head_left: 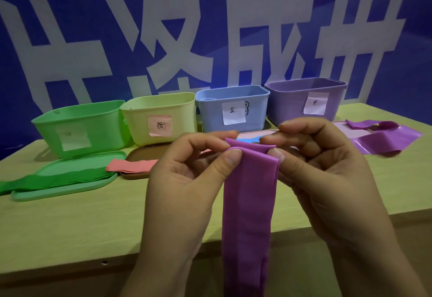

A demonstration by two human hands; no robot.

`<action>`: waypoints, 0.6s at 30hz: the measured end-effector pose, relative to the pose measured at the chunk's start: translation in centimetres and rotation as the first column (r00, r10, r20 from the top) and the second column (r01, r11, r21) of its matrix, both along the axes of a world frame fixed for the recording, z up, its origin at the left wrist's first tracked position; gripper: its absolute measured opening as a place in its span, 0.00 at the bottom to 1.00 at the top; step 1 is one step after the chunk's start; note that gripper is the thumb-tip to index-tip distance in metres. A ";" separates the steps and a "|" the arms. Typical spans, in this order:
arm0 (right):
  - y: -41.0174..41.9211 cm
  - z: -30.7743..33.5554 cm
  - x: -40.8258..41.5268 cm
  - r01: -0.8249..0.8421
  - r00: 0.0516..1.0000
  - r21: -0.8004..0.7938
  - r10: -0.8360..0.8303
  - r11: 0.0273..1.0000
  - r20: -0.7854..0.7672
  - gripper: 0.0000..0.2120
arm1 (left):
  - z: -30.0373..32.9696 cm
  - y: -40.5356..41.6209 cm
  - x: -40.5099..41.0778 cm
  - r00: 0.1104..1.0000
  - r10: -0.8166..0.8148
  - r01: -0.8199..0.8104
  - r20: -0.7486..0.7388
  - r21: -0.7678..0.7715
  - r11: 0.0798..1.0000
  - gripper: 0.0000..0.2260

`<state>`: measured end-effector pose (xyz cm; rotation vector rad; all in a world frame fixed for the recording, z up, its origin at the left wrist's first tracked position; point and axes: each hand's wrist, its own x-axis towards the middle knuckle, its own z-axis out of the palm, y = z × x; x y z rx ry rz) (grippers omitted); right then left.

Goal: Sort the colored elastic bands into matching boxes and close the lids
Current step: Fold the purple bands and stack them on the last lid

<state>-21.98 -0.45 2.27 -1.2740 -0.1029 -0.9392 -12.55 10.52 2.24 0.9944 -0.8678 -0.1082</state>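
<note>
Now | left hand and right hand pinch the purple band at its folded top, over the table's front edge | limp, light, stretchy: best gripped by the fold | purple box open, back right corner

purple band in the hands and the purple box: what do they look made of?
Purple band: looks like thin latex or rubber sheet, matte; it folds softly where the left hand and right hand pinch it and hangs limp. Purple box: apparently moulded plastic, smooth with a slight sheen, rigid walls and a rolled rim.
</note>
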 end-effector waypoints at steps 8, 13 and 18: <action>0.0 -0.4 0.2 0.011 1.000 -0.004 -0.011 1.000 0.017 0.11 | -0.4 -0.1 0.5 0.997 0.065 -0.065 0.031 0.014 0.998 0.09; 0.4 -0.5 0.1 0.102 0.995 -0.177 -0.104 0.979 -0.003 0.14 | -0.6 -0.5 0.5 0.996 0.089 -0.091 -0.030 -0.061 0.994 0.09; 0.5 0.0 0.3 0.244 0.965 -0.291 -0.260 0.925 -0.016 0.13 | -0.6 -0.3 0.7 0.997 0.073 -0.074 -0.021 -0.043 0.996 0.18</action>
